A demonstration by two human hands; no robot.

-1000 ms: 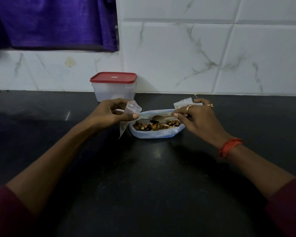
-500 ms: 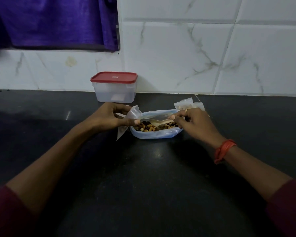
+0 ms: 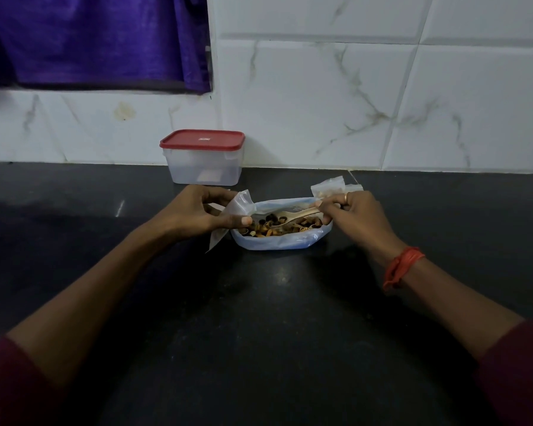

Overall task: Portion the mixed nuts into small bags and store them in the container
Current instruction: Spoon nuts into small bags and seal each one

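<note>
Your L hand point(image 3: 203, 216) pinches a small clear bag point(image 3: 239, 207) w/ thumb & fingers, just left of the big bag point(image 3: 277, 242) of mixed nuts point(image 3: 266, 231), mid-counter point(image 3: 259, 318). Your R hand point(image 3: 356, 218) has its fingers curled round a pale spoon point(image 3: 293, 214), bowl end down among the nuts. More small bags point(image 3: 328, 187) lie just beyond the R hand. The container point(image 3: 203, 169), red lid point(image 3: 202, 139) on, sits far-left by the wall, apart from the bags.

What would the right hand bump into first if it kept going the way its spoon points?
Likely the mixed nuts in the big bag: the right hand aims its spoon leftward into them. Beyond, the left hand holds a small bag.
</note>
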